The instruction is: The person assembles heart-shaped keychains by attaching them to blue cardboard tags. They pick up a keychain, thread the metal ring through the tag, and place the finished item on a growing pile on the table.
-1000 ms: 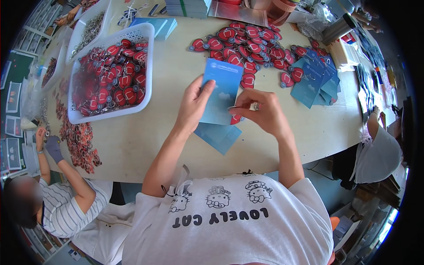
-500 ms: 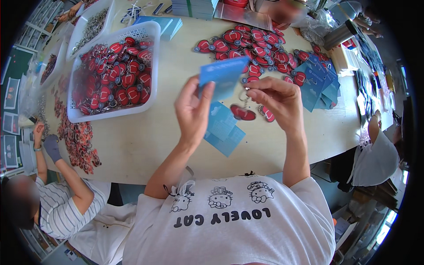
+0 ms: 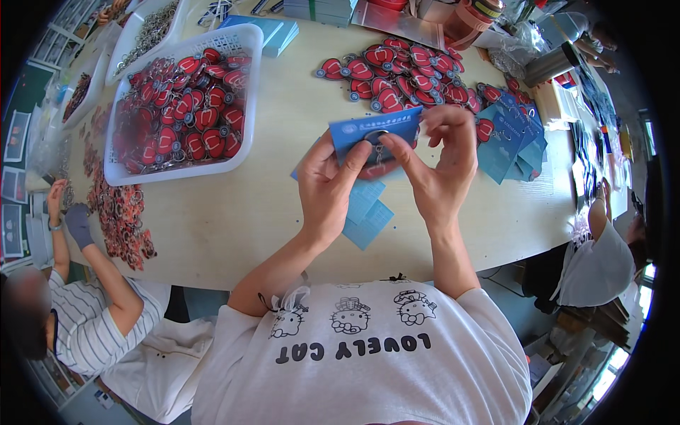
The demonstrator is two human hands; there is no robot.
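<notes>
My left hand (image 3: pixel 326 188) is closed on a blue printed card (image 3: pixel 345 130), its thumb in front and its fingers behind. A red keychain (image 3: pixel 377 171) hangs against the front of this card, with its metal ring near the top. My right hand (image 3: pixel 446 166) presses its thumb at the ring; its other fingers are bent by the card's right edge. Both thumbs meet near the ring. The red piece is blurred and partly hidden by the thumbs. Below the hands, light blue cards (image 3: pixel 370 223) lie on the table.
On the left stands a white basket (image 3: pixel 249 106) full of red keychains, beside a heap of small orange-red pieces (image 3: pixel 120 219). Loose red keychains (image 3: pixel 404 74) are piled at the back, finished-looking blue cards (image 3: pixel 510 134) at right. A co-worker (image 3: pixel 106 312) sits at left.
My right hand has brought the dangling keychain left onto the card, where its ring now lies against the front. The card has turned more level and shifted slightly right.
</notes>
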